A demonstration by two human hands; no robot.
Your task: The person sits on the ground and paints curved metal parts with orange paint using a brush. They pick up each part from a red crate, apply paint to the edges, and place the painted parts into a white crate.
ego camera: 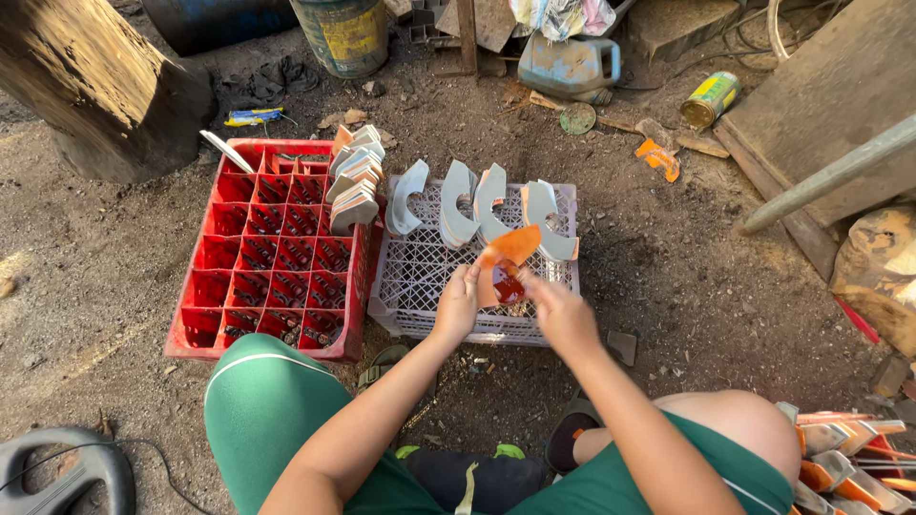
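You sit on bare dirt ground, a red crate and a white crate side by side before your knees. Over the white crate's near edge, your left hand and right hand both pinch an orange curved piece between them. A yellow-green can lies at the far right.

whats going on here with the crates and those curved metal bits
A person sits on dirt ground, both hands over a white crate. The left hand and right hand together hold an orange curved piece. Several grey curved blades stand in a row on the white crate's far edge. More are stacked on a red crate beside it, whose compartments hold small dark parts.
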